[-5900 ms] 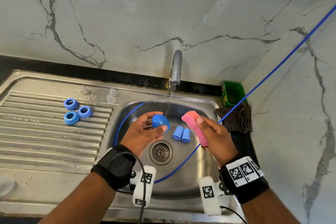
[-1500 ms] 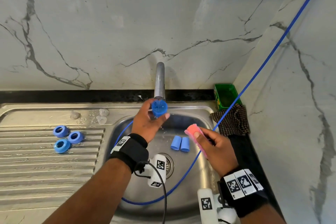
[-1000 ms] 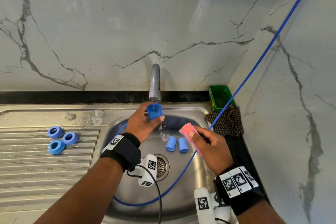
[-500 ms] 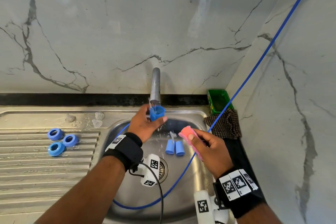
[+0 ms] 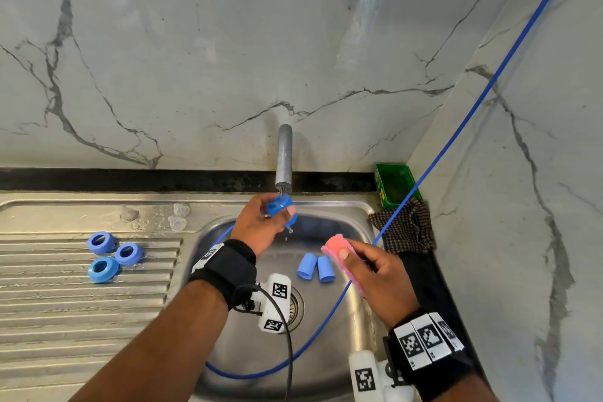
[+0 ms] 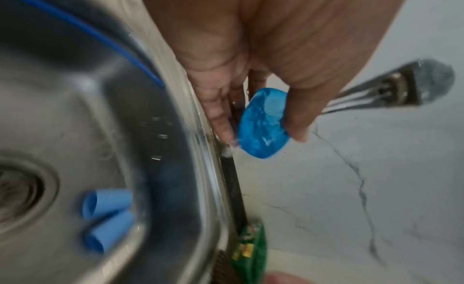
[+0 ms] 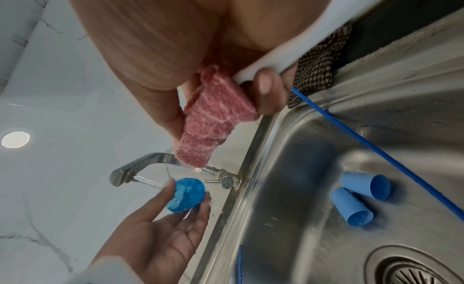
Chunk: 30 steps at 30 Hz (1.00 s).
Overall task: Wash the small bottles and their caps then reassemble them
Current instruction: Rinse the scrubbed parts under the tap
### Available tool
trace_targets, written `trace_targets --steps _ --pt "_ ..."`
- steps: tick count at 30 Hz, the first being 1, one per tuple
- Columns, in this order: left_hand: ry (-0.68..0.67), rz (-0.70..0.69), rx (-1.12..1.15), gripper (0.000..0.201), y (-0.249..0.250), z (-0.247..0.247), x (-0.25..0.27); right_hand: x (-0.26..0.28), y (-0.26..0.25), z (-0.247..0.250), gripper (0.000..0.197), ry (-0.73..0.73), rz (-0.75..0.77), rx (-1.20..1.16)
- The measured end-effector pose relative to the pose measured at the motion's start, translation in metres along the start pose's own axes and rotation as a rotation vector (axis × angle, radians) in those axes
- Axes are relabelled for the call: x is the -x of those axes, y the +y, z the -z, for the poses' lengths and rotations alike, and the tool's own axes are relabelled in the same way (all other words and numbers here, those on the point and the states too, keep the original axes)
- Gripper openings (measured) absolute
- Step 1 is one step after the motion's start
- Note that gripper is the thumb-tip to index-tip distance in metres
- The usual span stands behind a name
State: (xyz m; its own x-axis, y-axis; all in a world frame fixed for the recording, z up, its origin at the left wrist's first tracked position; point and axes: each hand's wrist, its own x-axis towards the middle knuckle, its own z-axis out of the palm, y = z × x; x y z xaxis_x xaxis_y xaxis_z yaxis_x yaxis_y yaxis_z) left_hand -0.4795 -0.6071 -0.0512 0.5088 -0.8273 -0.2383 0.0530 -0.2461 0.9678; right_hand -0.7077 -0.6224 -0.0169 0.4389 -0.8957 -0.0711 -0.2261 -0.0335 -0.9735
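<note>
Bare forearms; black wristband (image 5: 228, 266) on the left with white tagged camera block (image 5: 275, 302) and black cable (image 5: 287, 346); black right wristband (image 5: 434, 365) bearing 3 square-patterned white tags (image 5: 427, 338).

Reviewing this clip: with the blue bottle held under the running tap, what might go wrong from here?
1. The left hand pinches the wet blue bottle by fingertips alone under the tap; it may slip into the sink.
2. Two blue bottles lie loose near the drain, where splashing water might shift them.
3. The right hand holds the pink sponge, so it cannot readily catch a drop.
</note>
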Motion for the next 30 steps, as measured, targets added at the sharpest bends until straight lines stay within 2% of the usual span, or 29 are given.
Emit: trace_targets --steps 3,5,7,11,13,16,19,22,24,26,28,30 --pt "-0.048 0.363 0.591 0.036 0.011 -0.002 0.002 0.000 0.002 -0.001 0.016 0.004 -0.007 0.008" --pt "-0.077 0.559 0.859 0.042 0.016 -0.001 0.000 0.000 0.005 -0.002 0.017 0.012 -0.018 0.011" --pt "-0.130 0.629 0.982 0.045 0.018 -0.001 -0.001 -0.001 0.008 -0.002 0.018 0.023 -0.024 0.016" --pt "-0.222 0.643 1.048 0.051 0.015 -0.003 -0.001 0.000 0.010 -0.002 0.018 0.011 -0.024 0.034" --pt "-0.234 0.632 1.006 0.053 0.015 -0.003 -0.001 0.000 0.010 -0.002 0.014 0.016 -0.025 0.029" --pt "-0.153 0.555 0.843 0.044 0.012 -0.003 0.000 0.000 0.010 -0.002 0.015 0.008 -0.024 0.030" --pt "-0.143 0.493 0.543 0.034 0.003 -0.001 0.004 -0.001 0.014 -0.003 0.015 0.011 -0.022 0.042" --pt "-0.094 0.352 0.277 0.056 -0.004 0.004 0.007 -0.002 0.017 -0.002 0.019 0.009 -0.026 0.058" --pt "-0.043 0.198 0.202 0.054 -0.005 0.009 0.011 -0.003 0.015 -0.003 0.019 0.004 -0.021 0.063" --pt "-0.059 0.140 0.099 0.047 -0.012 0.013 0.015 -0.002 0.013 -0.003 0.015 -0.007 -0.007 0.063" --pt "-0.139 0.150 -0.041 0.041 -0.023 0.017 0.022 0.000 0.011 -0.004 0.014 -0.017 0.008 0.086" --pt "-0.126 0.113 -0.204 0.040 -0.036 0.025 0.027 0.002 0.010 -0.006 0.013 -0.050 0.020 0.100"
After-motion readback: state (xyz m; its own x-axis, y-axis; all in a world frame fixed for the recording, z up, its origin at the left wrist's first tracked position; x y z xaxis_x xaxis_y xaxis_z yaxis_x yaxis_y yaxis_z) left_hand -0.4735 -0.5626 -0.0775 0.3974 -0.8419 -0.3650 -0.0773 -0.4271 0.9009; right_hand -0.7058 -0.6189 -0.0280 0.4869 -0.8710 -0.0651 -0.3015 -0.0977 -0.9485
